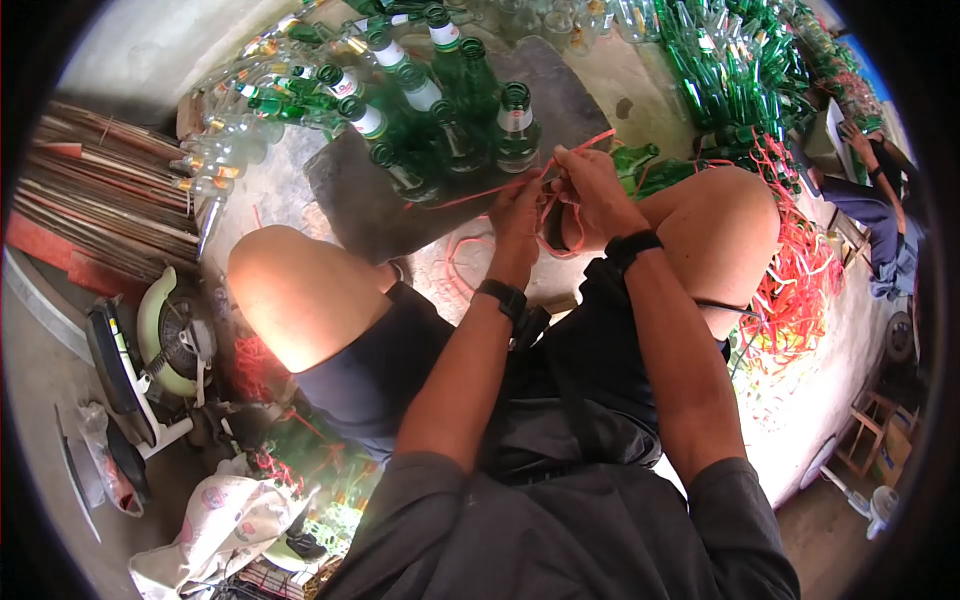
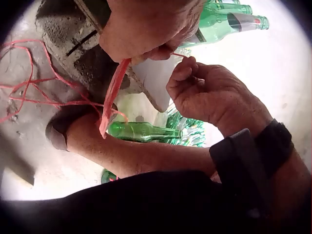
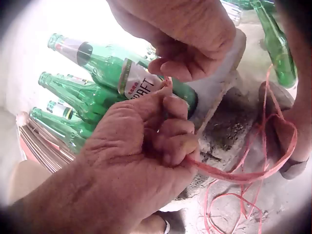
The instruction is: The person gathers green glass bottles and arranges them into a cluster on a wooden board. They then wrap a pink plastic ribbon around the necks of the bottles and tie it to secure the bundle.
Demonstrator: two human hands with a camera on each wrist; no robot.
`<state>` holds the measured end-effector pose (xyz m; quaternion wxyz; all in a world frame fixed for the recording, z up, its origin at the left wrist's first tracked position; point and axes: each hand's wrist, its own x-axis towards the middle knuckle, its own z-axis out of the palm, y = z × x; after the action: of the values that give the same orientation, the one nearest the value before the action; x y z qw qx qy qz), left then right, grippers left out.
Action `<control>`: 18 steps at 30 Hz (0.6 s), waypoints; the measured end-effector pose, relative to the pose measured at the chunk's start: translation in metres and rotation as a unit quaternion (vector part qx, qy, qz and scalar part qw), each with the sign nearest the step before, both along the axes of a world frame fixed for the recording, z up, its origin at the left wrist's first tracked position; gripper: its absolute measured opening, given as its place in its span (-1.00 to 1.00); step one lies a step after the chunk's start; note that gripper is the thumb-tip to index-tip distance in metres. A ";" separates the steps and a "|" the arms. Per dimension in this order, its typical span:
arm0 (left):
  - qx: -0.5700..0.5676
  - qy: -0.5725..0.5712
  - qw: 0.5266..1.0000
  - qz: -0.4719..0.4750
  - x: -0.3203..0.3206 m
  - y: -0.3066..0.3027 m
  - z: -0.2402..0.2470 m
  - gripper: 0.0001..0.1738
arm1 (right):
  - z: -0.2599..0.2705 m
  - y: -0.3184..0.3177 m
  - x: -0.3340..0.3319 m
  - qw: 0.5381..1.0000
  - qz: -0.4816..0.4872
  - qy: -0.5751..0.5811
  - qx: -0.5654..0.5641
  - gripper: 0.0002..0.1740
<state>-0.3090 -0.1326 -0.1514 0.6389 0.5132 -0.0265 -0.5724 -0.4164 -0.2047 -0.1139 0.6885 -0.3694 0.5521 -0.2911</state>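
Both hands work close together over the front edge of a dark stone slab [image 1: 350,200], holding a red plastic string [image 3: 236,177]. My left hand [image 1: 515,218] has its fingers curled round the string, and a flat length hangs from it in the left wrist view. My right hand [image 1: 600,192] pinches the string between thumb and fingertips, just right of the left hand. A short end sticks out beyond the right hand in the head view. Behind them, a cluster of green glass bottles [image 1: 455,140] stands upright on the slab, one with a white label [image 3: 141,80].
Loose string [image 1: 465,262] lies looped on the floor between the legs. A red string heap [image 1: 795,290] is beside the right knee. Many green bottles [image 1: 730,70] pile up at back right, clear bottles [image 1: 225,150] at left. Another person [image 1: 880,190] is at far right.
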 end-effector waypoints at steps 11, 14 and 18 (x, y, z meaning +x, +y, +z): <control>-0.012 0.034 0.999 -0.025 0.004 -0.004 -0.008 -0.88 | 0.009 0.003 0.006 0.996 0.032 -0.081 -0.009 -0.68; 0.027 0.048 0.997 -0.059 0.006 -0.007 -0.016 -0.87 | -0.008 -0.001 0.003 0.998 0.026 -0.038 -0.032 -0.74; -0.021 0.131 0.987 -0.091 0.018 -0.007 -0.037 -0.81 | -0.013 0.005 0.008 0.998 0.044 -0.040 0.008 -0.80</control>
<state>-0.2909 -0.1396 -0.1884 0.5926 0.4161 -0.0012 -0.6897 -0.4079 -0.2000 -0.1271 0.7249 -0.3761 0.5097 -0.2706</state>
